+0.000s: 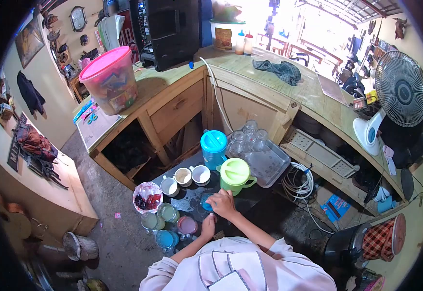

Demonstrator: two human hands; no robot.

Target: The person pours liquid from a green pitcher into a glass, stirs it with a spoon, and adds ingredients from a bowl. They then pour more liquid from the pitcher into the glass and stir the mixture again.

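Observation:
My right hand (223, 203) is closed, fingers together, over a glass mug of blue liquid (206, 202); whatever is in its fingers is too small to make out. Just below that mug my left hand (208, 226) is closed with the thumb up, and what it grips is hidden. Beside it stands a glass mug of pink liquid (187, 225). Two mugs of pale greenish liquid (167, 212) and another blue one (166, 239) are grouped to the left. A green lidded pitcher (235, 174) stands beyond my right hand, with a blue lidded pitcher (214, 148) behind it.
White cups (183, 176) line the low dark table (185, 198) near a bowl of dark red pieces (148, 197). Upturned glass mugs (250, 136) stand on a metal tray (272, 165). A wooden counter (172, 97) wraps around, bearing a pink-lidded tub (109, 80) and a fan (400, 92).

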